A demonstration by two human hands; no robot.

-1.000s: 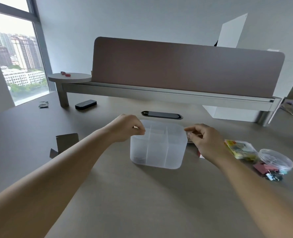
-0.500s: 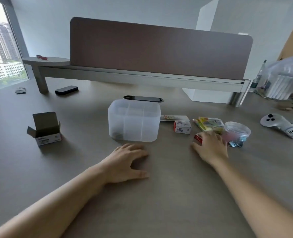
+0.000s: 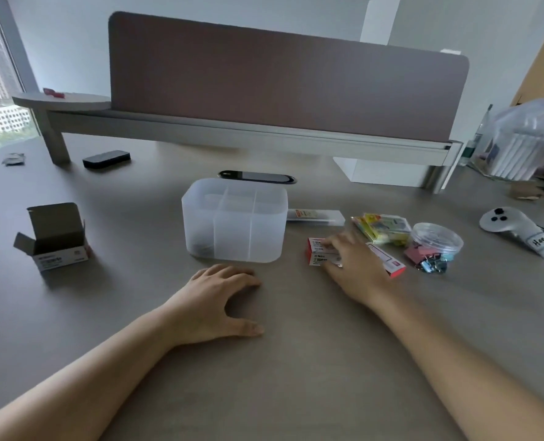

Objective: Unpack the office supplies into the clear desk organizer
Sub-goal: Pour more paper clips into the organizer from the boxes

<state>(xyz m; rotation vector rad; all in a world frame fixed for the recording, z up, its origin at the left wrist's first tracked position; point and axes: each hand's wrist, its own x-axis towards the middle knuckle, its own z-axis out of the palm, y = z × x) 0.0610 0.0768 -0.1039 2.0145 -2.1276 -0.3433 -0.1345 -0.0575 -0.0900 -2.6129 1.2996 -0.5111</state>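
The clear desk organizer (image 3: 235, 224) stands on the desk, divided into compartments, with something small and dark low in its front left one. My left hand (image 3: 219, 300) lies flat on the desk just in front of it, holding nothing. Right of the organizer, my right hand (image 3: 355, 265) closes over a small red and white box (image 3: 316, 254), fingers on top and thumb at its near side. A longer red and white box (image 3: 390, 264) lies under the hand's right edge. Behind are a slim clear box (image 3: 315, 216), a yellow packet (image 3: 382, 229) and a round clear tub (image 3: 437, 238) with binder clips (image 3: 426, 262) beside it.
An opened cardboard box (image 3: 54, 240) stands at the left. A white controller (image 3: 519, 232) lies at the right, a plastic bag (image 3: 531, 144) behind it. A black block (image 3: 106, 159), a cable port (image 3: 257, 177) and the desk divider (image 3: 280, 78) lie further back.
Both hands have left the organizer's rim. The left came down flat in front of it. The right went to the supplies, then shifted left onto the small red and white box.
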